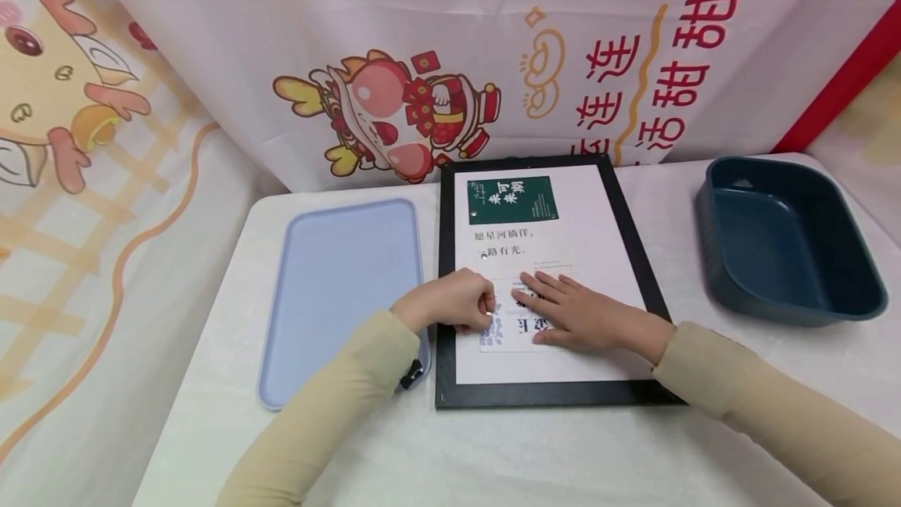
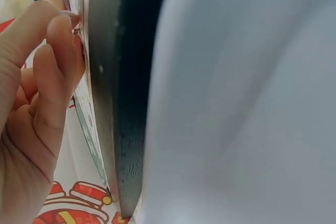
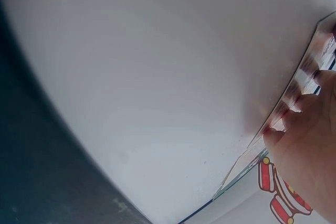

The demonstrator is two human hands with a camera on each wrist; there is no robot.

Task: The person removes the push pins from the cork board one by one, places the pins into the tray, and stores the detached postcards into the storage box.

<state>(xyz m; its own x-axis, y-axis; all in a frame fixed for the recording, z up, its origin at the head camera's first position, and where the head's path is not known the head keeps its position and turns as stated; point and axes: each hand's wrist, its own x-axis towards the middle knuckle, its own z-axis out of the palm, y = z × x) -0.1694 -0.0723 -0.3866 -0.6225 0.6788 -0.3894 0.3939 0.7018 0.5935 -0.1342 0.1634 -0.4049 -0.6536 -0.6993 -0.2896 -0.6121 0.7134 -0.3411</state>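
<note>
Cartoon-printed cloths (image 1: 450,14) behind and beside a white table (image 1: 436,456) suggest a booth.

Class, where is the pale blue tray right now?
In the head view, the pale blue tray lies on the left of the table, immediately left of the black-framed board.

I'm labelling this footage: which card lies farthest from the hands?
The dark-green card with white lettering; the white cards lie nearer, one under the right hand.

Plain beige sleeves (image 1: 774,405), wrist-length cuffs (image 1: 394,346), bare left hand (image 1: 461,300), bare right hand (image 1: 587,318)
</note>
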